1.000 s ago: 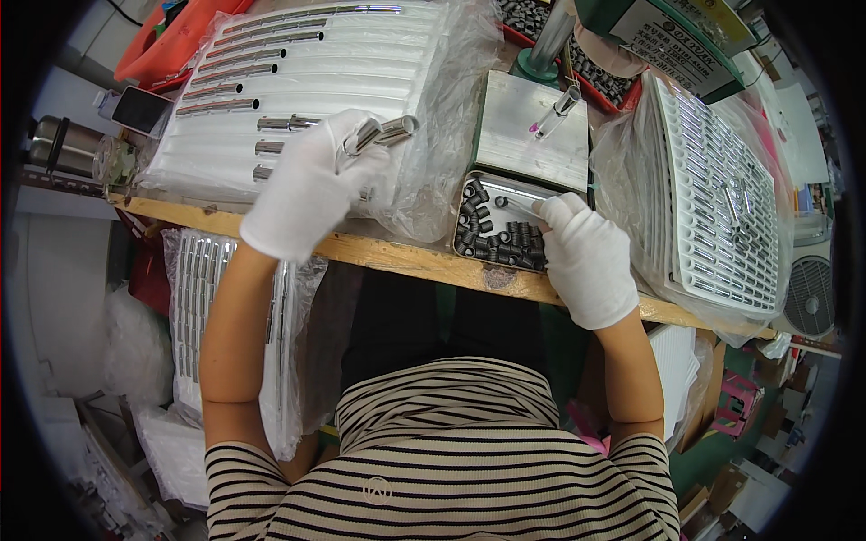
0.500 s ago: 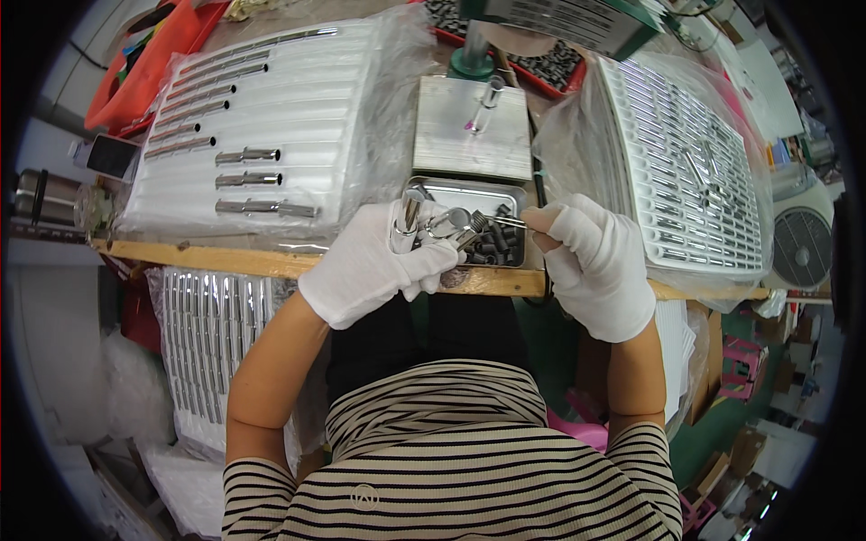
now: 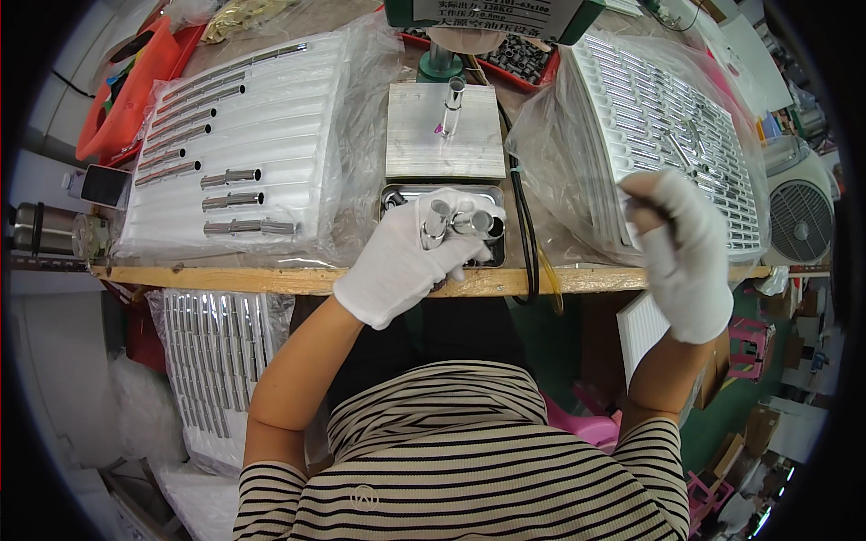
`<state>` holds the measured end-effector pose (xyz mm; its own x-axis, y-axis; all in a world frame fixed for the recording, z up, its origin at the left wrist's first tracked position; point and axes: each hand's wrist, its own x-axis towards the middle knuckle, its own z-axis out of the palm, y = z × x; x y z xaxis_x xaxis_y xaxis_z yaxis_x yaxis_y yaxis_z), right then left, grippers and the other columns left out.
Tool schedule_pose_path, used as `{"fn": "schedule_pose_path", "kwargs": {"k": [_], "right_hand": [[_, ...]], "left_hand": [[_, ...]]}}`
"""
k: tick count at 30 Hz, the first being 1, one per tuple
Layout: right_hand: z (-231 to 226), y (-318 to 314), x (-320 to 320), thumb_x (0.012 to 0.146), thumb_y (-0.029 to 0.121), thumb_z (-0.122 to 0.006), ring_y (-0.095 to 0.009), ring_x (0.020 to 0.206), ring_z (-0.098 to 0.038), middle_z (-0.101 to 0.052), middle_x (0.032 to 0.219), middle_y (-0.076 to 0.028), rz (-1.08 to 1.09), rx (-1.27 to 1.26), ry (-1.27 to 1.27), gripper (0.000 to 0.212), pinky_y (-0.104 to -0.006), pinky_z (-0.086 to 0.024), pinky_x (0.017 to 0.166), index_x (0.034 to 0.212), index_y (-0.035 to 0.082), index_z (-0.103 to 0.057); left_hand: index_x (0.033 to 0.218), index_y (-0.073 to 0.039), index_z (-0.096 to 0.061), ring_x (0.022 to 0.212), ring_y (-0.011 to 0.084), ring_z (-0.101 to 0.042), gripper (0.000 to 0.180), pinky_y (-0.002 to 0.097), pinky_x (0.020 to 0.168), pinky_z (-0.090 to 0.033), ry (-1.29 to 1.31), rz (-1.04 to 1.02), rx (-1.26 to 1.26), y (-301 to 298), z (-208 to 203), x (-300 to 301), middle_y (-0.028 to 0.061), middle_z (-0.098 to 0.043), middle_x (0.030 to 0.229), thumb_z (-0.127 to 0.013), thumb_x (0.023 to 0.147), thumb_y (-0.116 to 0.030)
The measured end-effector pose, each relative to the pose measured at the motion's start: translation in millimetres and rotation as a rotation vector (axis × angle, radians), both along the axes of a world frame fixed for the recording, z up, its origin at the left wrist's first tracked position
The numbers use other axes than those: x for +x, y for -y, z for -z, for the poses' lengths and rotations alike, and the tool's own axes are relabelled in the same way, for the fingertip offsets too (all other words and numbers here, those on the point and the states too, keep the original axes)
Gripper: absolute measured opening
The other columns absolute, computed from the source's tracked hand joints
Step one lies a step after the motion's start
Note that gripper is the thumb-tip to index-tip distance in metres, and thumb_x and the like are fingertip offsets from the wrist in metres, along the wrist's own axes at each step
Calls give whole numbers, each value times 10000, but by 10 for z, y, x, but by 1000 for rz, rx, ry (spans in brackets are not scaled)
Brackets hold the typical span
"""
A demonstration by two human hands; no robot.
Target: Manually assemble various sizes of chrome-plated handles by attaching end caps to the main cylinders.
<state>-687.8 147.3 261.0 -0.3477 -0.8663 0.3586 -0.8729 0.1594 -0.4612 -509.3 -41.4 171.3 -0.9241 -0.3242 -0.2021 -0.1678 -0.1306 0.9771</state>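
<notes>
And on the far left, one white foam tray [image 3: 298,135] lay on the counter [image 3: 307,278], three short chrome tubes [image 3: 232,199] near its front edge, at least six long tubes [image 3: 216,99] behind, the top row hard to separate. Then the left hand [image 3: 403,248], gloved, its fingers closed around two chrome tubes [image 3: 436,219], open ends up, right over one small metal tray [image 3: 494,192]. That glove hid most of the tray's contents! Behind it, one metal block [image 3: 410,160] carried one upright tube [image 3: 455,99], below a green machine [image 3: 577,18] cut off at the top. Over right, the right hand [image 3: 681,248], gloved, hung near a second foam tray [image 3: 606,167], partly covering its crowded chrome pieces [image 3: 693,144], too many to count. Its fingers were half curled and blurred; whether they gripped anything couldn't be told.
</notes>
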Motion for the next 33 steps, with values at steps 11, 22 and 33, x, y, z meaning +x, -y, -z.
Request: {"fn": "schedule_pose_path", "kwargs": {"k": [11,22,33], "right_hand": [[238,-665,-1120,863,60,-628,-160,769,-593,-633,888,-116,700,74,-34,206,-261,-465,731,1056,11,-678],[406,-344,-1502,869,99,-637,-333,875,-640,-654,985,-199,570,160,-173,266,-372,-486,801,1110,-7,-666],[218,134,-129,874,124,-667,-46,738,-591,-681,836,-6,260,-93,766,206,-186,-454,664,1048,17,-690]], "left_hand": [[1121,3,-625,931,109,-621,298,237,790,-500,-320,-54,91,-169,28,-100,66,-631,1073,-562,846,100],[1076,7,-649,991,131,-621,331,266,861,-491,-364,11,194,-226,100,-177,63,-632,1146,-556,788,140],[1184,-4,-612,759,91,-635,284,217,678,-512,-105,-200,205,-273,50,-101,57,-672,915,-620,900,-7]]}}
